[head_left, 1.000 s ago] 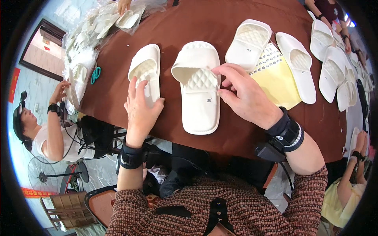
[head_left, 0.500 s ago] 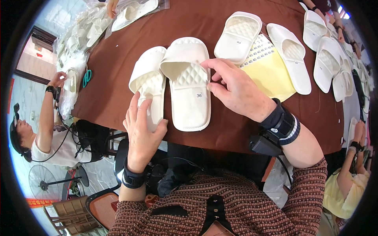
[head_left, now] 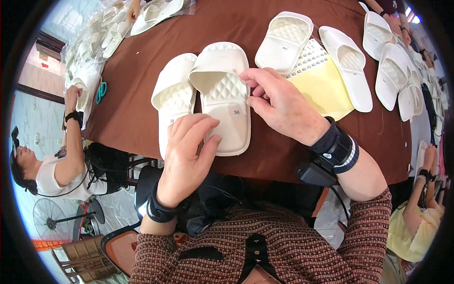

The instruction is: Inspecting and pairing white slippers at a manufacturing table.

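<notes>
Two white open-toe slippers lie side by side on the brown-covered table, toes pointing away from me. My left hand [head_left: 187, 154] is over the heel of the left slipper [head_left: 176, 85], its fingers stretched toward the right slipper [head_left: 226, 125]; thumb and fingers are apart. It hides part of both soles. Against the right slipper's outer edge, beside the strap, is my right hand [head_left: 286, 104], its index finger and thumb apart and the other fingers curled. Each of the two slippers has a small dark printed mark on its insole.
Beyond my right hand, a yellow label sheet [head_left: 326, 92] lies between two more white slippers [head_left: 283, 45] [head_left: 347, 66]. Bagged slippers [head_left: 87, 61] and teal scissors [head_left: 100, 93] are at left. Other slippers [head_left: 392, 75] line the right side. Co-workers sit at both sides.
My left hand has moved right from the left slipper toward the right one. The left slipper's printed mark now shows. My right hand has hardly moved. The left co-worker's arm has shifted.
</notes>
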A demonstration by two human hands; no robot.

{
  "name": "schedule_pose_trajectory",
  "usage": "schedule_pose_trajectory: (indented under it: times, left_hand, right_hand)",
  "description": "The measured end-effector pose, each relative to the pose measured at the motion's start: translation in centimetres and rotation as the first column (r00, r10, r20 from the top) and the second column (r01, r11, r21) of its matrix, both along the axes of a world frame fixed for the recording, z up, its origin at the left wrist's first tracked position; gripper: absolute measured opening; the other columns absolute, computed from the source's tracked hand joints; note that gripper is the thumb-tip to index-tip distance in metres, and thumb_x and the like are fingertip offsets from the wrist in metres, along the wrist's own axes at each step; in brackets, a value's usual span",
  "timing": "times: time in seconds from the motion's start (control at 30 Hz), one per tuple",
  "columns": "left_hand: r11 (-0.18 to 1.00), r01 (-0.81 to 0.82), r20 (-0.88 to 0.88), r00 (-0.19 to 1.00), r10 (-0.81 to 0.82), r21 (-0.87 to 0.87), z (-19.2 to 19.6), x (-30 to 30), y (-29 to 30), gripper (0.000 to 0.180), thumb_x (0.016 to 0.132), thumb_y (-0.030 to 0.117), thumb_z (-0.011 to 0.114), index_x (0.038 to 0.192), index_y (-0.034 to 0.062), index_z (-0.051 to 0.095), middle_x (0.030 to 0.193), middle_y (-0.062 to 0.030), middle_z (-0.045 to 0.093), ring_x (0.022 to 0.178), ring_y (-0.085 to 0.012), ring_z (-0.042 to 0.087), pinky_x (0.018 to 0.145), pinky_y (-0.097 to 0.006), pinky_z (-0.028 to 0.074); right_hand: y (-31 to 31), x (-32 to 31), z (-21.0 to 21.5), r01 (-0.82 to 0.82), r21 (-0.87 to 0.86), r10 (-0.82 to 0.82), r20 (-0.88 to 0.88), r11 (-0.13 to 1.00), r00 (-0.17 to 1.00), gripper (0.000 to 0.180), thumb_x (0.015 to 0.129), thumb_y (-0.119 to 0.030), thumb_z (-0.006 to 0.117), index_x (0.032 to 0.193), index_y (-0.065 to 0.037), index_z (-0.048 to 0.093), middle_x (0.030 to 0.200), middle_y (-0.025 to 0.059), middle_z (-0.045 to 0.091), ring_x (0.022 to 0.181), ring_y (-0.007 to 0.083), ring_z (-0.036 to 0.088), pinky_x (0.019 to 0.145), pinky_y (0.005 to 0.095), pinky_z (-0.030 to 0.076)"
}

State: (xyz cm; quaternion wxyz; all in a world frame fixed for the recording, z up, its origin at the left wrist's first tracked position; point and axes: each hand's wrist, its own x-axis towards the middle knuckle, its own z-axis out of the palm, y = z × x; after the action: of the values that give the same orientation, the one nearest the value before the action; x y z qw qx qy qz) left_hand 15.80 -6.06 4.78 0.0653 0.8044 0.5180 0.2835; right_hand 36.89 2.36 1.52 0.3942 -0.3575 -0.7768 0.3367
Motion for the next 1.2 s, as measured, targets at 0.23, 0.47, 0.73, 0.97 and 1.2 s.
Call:
schedule_pose_trajectory:
  times: [0.23,0.47,0.73,0.97,1.2]
  left_hand:
    - [0.975,0.036,0.213,0.977,0.011,-0.218,0.2,1.8,3.3,0.016,0.083,0.004,0.063,0.097,-0.0012,0.062,0.092,-0.0149,0.06,0.087,-0.0323,0.059,0.076,-0.036,0.048]
    - [0.967,0.043,0.144,0.99,-0.007,-0.252,-0.7,2.2,4.5,0.01,0.081,0.004,0.061,0.09,-0.0012,0.062,0.087,-0.015,0.058,0.085,-0.0333,0.058,0.075,-0.039,0.047]
    - [0.956,0.026,0.095,0.996,0.002,-0.293,-0.6,2.5,5.2,0.009,0.081,0.006,0.06,0.086,-0.0012,0.062,0.086,-0.0164,0.059,0.082,-0.0361,0.059,0.074,-0.041,0.047]
    - [0.966,0.033,0.032,0.999,-0.026,-0.257,-0.8,2.5,5.4,0.01,0.082,0.006,0.057,0.085,-0.0025,0.06,0.086,-0.019,0.059,0.081,-0.0385,0.058,0.072,-0.043,0.047]
    - [0.979,0.054,-0.038,0.997,-0.063,-0.198,-1.1,2.5,5.5,0.009,0.082,0.006,0.057,0.083,-0.0025,0.058,0.084,-0.0196,0.058,0.084,-0.0389,0.057,0.073,-0.045,0.046]
  right_hand:
    - [0.0,0.0,-0.4,0.009,0.073,-0.008,-0.009,0.997,1.0,0.034,0.083,-0.002,0.054,0.118,-0.001,0.051,0.103,0.0219,0.056,0.093,0.0393,0.057,0.082,0.0427,0.047]
    - [-0.2,0.1,-0.4,0.011,0.123,-0.012,0.01,0.992,1.0,0.037,0.085,0.0,0.053,0.121,-0.002,0.051,0.107,0.0173,0.055,0.087,0.0278,0.06,0.081,0.0349,0.049]
    - [-0.1,0.2,-0.6,0.018,0.139,-0.023,0.031,0.99,0.999,0.036,0.085,0.0,0.053,0.12,-0.001,0.051,0.108,0.0174,0.055,0.089,0.0292,0.059,0.083,0.0358,0.049]
    - [-0.2,0.2,-0.4,0.006,0.125,-0.012,0.049,0.992,0.999,0.036,0.085,0.0,0.052,0.121,-0.001,0.051,0.109,0.0174,0.055,0.09,0.0299,0.059,0.082,0.0355,0.049]
    - [-0.2,0.2,-0.5,0.014,0.126,-0.021,0.053,0.992,0.998,0.036,0.085,0.0,0.052,0.121,-0.001,0.05,0.11,0.0176,0.055,0.092,0.0309,0.059,0.083,0.0362,0.049]
